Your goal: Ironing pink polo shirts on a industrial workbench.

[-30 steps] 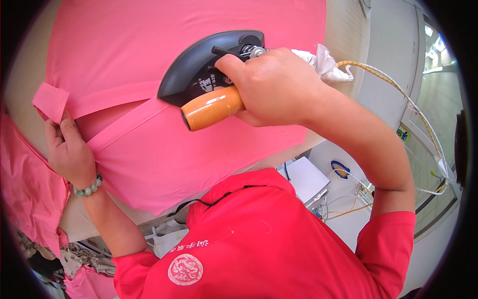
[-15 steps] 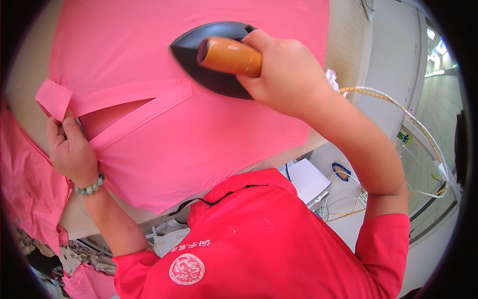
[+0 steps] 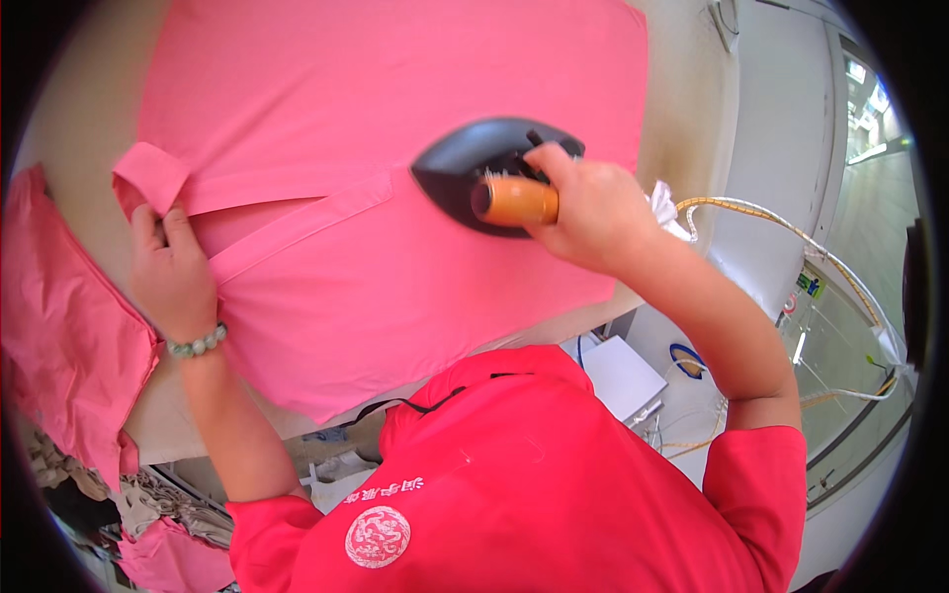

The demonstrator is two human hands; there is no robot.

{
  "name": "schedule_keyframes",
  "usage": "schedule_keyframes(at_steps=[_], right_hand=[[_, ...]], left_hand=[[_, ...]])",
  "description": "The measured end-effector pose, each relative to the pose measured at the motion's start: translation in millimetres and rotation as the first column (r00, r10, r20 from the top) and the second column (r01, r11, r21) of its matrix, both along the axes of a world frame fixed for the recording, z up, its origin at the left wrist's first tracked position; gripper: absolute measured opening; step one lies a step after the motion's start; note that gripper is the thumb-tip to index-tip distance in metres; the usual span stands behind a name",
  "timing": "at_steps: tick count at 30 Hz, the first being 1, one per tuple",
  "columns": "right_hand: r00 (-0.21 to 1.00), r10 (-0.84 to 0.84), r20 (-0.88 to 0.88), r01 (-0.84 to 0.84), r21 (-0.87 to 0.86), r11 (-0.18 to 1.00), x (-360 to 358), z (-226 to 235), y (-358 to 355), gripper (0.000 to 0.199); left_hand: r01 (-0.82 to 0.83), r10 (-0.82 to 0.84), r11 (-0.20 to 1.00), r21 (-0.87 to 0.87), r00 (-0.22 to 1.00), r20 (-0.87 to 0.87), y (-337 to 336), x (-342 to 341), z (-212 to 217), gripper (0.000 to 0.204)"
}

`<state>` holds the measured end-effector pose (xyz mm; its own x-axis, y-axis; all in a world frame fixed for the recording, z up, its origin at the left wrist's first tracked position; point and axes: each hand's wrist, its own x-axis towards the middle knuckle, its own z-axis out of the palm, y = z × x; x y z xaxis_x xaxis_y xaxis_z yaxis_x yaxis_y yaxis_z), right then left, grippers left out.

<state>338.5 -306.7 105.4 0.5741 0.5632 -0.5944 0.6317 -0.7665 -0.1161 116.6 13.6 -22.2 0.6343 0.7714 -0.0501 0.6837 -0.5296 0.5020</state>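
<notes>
L hand [image 3: 176, 282]: grip pinching folded band [image 3: 158, 170], prob. steadying pink garment [image 3: 395, 89].
R hand [image 3: 598, 212]: grip clenching orange handle [image 3: 519, 202], prob. for steering.
Iron [image 3: 455, 168]: sitting over garment, nose pointing L at slit [image 3: 252, 217]; contact unclear.
Cord [image 3: 796, 232]: trailing R off worktop [image 3: 697, 99].
Room: flat garment spreading above iron; near edge lying close below.

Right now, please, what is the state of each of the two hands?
Left hand: closed, pinching the collar of the pink shirt.
Right hand: closed, holding the orange-brown handle of the dark iron.
</notes>
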Motion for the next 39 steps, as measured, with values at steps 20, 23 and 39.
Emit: schedule_keyframes(at_steps=[20, 23, 39], right_hand=[[0.652, -0.719, 0.238, 0.716, 0.119, 0.688, 149.4, -31.9, -335.6, 0.033], [0.626, -0.343, 0.701, 0.126, 0.343, 0.931, 134.1, -31.5, -313.1, 0.044], [0.804, 0.32, 0.502, -0.595, 0.67, 0.444, -3.4, -76.2, -218.5, 0.07]], left_hand=[[-0.362, 0.452, 0.883, -0.3, 0.829, 0.33, -142.7, -130.7, 34.5, 0.024], [0.201, -0.23, 0.968, 0.151, 0.95, 0.209, -210.6, -79.1, 104.0, 0.012], [0.462, -0.445, 0.823, 0.33, 0.886, -0.13, -353.2, -173.2, 106.5, 0.02]])
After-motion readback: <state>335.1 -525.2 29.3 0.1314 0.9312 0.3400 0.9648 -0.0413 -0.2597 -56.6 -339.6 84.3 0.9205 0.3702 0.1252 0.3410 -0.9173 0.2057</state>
